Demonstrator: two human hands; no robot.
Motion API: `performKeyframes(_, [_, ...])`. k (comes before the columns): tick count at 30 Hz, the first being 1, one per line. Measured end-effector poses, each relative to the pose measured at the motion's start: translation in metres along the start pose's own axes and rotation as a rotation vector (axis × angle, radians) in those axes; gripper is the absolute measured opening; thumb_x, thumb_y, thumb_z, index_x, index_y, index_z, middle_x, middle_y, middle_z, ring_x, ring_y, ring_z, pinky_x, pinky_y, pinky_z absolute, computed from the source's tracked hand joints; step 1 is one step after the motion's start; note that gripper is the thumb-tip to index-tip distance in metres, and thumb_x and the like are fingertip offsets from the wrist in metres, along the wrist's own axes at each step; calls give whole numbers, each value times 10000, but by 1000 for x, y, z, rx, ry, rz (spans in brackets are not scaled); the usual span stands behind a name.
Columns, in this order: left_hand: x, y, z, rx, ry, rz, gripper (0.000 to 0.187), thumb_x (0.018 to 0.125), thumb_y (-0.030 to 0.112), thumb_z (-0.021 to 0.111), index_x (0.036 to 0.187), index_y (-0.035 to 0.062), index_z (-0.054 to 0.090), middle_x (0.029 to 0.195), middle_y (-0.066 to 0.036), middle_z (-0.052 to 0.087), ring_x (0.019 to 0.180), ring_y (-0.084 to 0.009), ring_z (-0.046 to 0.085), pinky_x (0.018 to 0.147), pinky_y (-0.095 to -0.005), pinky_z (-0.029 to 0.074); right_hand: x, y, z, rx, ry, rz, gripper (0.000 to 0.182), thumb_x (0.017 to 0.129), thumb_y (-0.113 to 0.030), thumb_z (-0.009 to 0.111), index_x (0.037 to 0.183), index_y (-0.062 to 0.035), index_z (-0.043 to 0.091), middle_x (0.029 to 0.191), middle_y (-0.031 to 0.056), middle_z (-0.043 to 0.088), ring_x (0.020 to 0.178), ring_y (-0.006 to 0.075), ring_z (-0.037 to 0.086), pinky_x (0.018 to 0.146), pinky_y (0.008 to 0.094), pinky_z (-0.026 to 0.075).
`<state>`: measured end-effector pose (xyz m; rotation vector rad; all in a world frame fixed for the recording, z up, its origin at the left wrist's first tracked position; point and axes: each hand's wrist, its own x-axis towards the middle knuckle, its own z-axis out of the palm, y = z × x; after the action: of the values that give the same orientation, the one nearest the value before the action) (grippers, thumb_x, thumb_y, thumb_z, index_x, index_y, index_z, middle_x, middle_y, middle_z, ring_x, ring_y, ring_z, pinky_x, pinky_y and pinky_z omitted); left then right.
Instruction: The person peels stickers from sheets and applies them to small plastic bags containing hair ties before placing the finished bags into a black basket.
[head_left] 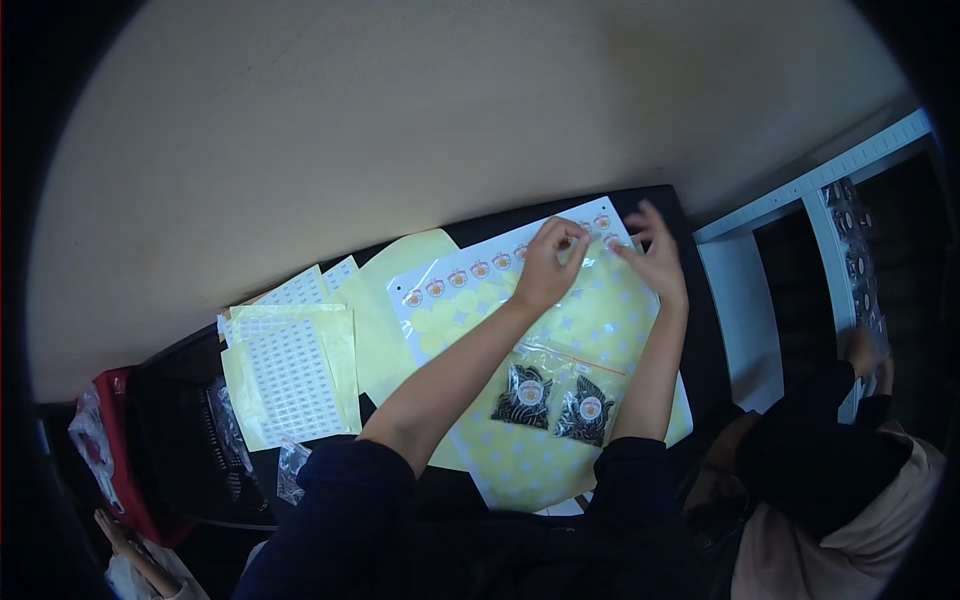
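A sheet of round stickers (480, 269) lies on the table, with a row of printed labels along its top edge and bare yellow backing below. My left hand (548, 268) is over the upper part of this sheet, thumb and fingers curled together; what they pinch, if anything, is too small to make out. To its right, my right hand (657, 262) hovers at the sheet's upper right corner, fingers apart and slightly blurred. Between my forearms, two clear bags of dark curled pieces (522, 397) (585, 410) rest on the sheet, each with a round label.
Sheets of small printed labels (295, 380) are piled on the left of the black table (650, 205). A red bag (125, 450) stands at far left. At right, another person's hand (866, 352) is by a white rack (835, 250) with a strip of labelled packets (858, 245).
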<state>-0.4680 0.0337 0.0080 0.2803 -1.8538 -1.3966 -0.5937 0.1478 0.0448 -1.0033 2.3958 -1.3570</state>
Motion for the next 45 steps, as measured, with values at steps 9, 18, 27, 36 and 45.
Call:
performKeyframes(9, [16, 57, -49, -315, 21, 100, 426, 759, 205, 664, 1043, 15, 410, 835, -47, 459, 627, -92, 442, 552, -221, 398, -66, -131, -13, 452, 134, 33, 199, 831, -176, 552, 848, 16, 603, 680, 12, 541, 665, 71, 478, 645, 192, 381])
performKeyframes(18, [-81, 147, -205, 327, 295, 975, 671, 628, 526, 655, 1004, 71, 336, 820, -58, 395, 602, -150, 431, 502, -266, 374, -226, -246, 67, 547, 110, -52, 109, 744, -104, 641, 743, -13, 583, 681, 8, 538, 642, 63, 469, 616, 215, 359])
performKeyframes(27, [-183, 183, -329, 603, 292, 871, 702, 524, 427, 781, 1003, 118, 372, 823, -35, 463, 667, -172, 479, 588, -283, 373, -289, -304, 159, 610, -138, -85, 79, 731, -54, 645, 743, 8, 597, 660, 16, 541, 600, 65, 443, 587, 197, 364])
performKeyframes(36, [-317, 175, -410, 682, -22, 90, 225, 673, 90, 636, 891, 73, 583, 947, -86, 541, 886, -259, 513, 775, -360, 386, -321, -264, 256, 475, -401, 88, 128, 784, -120, 604, 804, 6, 608, 663, 11, 567, 611, 49, 488, 543, 196, 378])
performKeyframes(45, [-345, 169, -388, 733, -372, 30, 329, 751, 220, 600, 1049, 90, 555, 1196, -77, 462, 1154, -237, 387, 904, -383, 309, -328, -225, 299, 437, -203, 196, 123, 773, -105, 609, 817, 10, 611, 780, 65, 606, 691, 101, 572, 650, 218, 451])
